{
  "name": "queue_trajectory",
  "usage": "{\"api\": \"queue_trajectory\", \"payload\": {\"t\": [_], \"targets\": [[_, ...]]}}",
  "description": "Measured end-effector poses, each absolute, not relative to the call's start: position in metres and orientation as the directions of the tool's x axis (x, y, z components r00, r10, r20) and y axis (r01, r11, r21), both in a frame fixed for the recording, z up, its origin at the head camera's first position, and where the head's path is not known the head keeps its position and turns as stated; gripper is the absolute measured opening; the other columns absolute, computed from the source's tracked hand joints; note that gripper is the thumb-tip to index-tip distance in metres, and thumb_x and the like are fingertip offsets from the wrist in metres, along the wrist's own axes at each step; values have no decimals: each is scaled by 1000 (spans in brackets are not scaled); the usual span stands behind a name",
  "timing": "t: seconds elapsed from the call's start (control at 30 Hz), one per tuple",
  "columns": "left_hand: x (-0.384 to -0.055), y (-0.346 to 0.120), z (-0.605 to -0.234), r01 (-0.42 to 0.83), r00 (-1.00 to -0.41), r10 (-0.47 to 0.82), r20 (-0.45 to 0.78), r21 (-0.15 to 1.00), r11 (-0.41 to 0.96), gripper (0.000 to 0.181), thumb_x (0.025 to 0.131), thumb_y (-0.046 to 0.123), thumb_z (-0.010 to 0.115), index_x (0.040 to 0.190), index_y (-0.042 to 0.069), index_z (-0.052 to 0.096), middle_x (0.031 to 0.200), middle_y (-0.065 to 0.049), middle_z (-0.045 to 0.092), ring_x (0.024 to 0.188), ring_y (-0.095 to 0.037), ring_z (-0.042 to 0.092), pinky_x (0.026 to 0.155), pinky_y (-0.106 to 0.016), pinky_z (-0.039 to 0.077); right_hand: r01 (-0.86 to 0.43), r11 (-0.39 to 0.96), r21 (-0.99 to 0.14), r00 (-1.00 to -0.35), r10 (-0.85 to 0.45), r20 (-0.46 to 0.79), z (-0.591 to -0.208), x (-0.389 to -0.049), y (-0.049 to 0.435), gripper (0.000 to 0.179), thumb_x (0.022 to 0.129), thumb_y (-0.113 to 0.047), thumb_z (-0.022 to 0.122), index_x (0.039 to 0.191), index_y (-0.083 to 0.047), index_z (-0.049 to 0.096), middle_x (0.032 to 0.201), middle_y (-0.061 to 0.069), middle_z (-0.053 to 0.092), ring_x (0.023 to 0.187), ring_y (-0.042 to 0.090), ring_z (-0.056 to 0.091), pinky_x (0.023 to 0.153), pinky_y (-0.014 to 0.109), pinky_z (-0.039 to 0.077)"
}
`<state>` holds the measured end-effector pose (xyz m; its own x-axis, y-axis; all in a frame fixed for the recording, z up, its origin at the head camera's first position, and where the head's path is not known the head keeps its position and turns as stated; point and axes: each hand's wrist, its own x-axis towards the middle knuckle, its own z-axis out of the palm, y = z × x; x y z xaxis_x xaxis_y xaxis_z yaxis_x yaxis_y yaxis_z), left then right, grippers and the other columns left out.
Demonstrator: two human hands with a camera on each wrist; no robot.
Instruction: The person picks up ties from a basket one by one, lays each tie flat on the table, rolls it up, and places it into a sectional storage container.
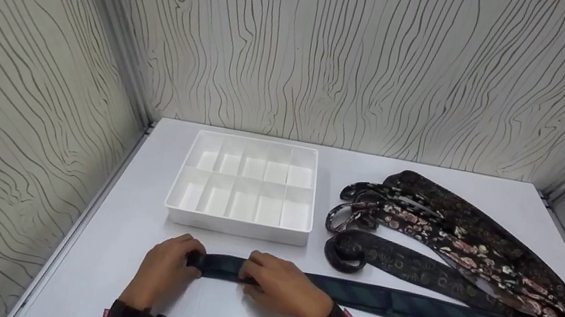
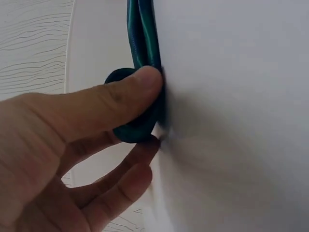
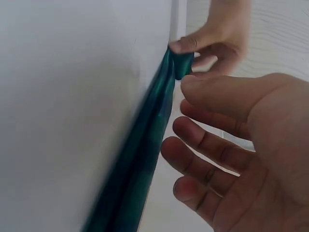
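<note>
A dark green and navy striped necktie point(image 1: 362, 297) stretches across the front of the white table, its left end wound into a small roll point(image 2: 126, 133). My left hand point(image 1: 163, 268) pinches this roll between thumb and fingers, with the thumb on the near side in the left wrist view. Over the strip just right of the roll is my right hand point(image 1: 286, 288). In the right wrist view its fingers point(image 3: 190, 154) are loosely bent beside the tie and hold nothing. The tie's right end runs under a pile of other ties.
Behind the hands stands a white tray point(image 1: 236, 226) divided into several compartments. To the right lie more neckties: a floral one point(image 1: 460, 245) and a dark patterned one point(image 1: 413, 266), with looped ends toward the tray. Wood-grain patterned panels point(image 1: 300, 52) enclose the table's back and sides.
</note>
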<state>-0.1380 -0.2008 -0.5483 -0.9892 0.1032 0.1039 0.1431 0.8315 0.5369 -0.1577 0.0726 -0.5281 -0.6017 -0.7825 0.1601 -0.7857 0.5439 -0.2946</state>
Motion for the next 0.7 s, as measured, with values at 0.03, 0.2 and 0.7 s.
{"api": "queue_trajectory", "payload": {"t": [0.03, 0.2, 0.7], "targets": [[-138, -200, -547, 152, -988, 114, 104, 520, 841, 37, 70, 5, 94, 97, 23, 77, 99, 13, 73, 100, -15, 70, 90, -43, 57, -789, 533, -306, -595, -787, 162, -529, -158, 66, 13, 94, -23, 78, 106, -21, 72, 104, -7, 62, 86, 4, 57, 75, 19, 51], [-139, -198, -544, 187, -981, 144, 129, 445, 876, 38, 69, 3, 95, 96, 22, 76, 94, 11, 74, 91, -13, 70, 80, -41, 57, -775, 483, -407, -577, -803, 147, -533, -159, 38, 29, 98, -24, 76, 124, -17, 69, 122, -3, 66, 110, 8, 65, 97, 22, 55], [-137, -197, -546, 287, -955, 278, 103, 560, 777, 39, 82, -11, 79, 113, 10, 68, 110, 0, 62, 111, -24, 70, 97, -46, 59, -716, 448, -535, -546, -837, 30, -547, -161, 26, 69, 100, -25, 72, 161, -9, 44, 159, 5, 51, 142, 15, 51, 118, 27, 44]]}}
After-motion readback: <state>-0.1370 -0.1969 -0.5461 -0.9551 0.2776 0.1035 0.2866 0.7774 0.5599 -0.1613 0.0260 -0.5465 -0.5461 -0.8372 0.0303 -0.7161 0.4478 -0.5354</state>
